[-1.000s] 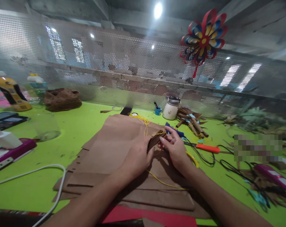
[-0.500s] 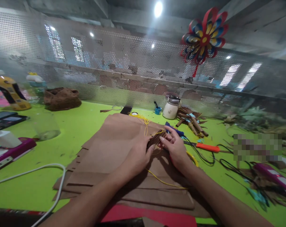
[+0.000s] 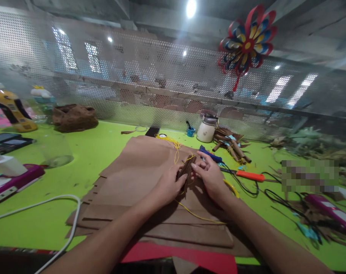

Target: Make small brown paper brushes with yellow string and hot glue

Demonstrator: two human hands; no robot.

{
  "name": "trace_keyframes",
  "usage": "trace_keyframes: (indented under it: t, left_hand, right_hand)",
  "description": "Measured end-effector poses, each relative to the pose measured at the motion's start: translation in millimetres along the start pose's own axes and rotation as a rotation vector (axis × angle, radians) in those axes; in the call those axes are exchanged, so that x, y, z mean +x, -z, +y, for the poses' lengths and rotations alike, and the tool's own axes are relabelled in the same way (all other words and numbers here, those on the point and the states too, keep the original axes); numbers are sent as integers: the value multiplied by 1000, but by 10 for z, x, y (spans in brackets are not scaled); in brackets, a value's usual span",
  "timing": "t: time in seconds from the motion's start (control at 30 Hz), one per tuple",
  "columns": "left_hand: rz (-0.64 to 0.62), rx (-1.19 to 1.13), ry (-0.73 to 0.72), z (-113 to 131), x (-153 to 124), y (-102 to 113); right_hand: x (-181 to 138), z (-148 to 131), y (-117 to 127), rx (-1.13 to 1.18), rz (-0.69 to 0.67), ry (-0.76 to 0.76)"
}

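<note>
A bundle of brown strips [image 3: 186, 168] is held above the brown paper sheets [image 3: 133, 179], gripped at its near end by the left hand [image 3: 167, 186] and pinched at its far end by the right hand [image 3: 211, 178]. Its long axis is pointed away and rightward. A yellow string [image 3: 175, 146] seems to be looped around it.

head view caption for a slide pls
Left hand and right hand hold a brown pleated paper bundle above kraft sheets.

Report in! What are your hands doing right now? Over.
Left hand and right hand both pinching the pleated brown paper bundle. Yellow string runs across the brown paper sheets. Orange-handled cutter lies apart, to the right.
</note>
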State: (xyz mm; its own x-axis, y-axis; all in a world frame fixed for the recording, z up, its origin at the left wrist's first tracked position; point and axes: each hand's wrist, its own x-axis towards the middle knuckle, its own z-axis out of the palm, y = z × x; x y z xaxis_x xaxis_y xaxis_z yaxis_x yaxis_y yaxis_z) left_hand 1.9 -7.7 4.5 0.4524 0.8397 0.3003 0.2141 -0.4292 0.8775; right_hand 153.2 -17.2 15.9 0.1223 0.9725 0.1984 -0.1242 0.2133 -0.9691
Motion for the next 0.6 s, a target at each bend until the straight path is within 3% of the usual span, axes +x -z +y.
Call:
trace_keyframes:
  t: [0.2, 0.4, 0.6]
  left_hand:
    - [-46, -95, 82, -85, 42, -33]
    - [-86, -214, 68, -51, 38, -33]
    - [-69, -316, 229, -2, 29, -21]
  right_hand:
    - [-7, -23, -17, -14, -10, 14]
    - [-10, -3, -29, -14, -24, 4]
    - [-11, 29, -25, 6, -50, -8]
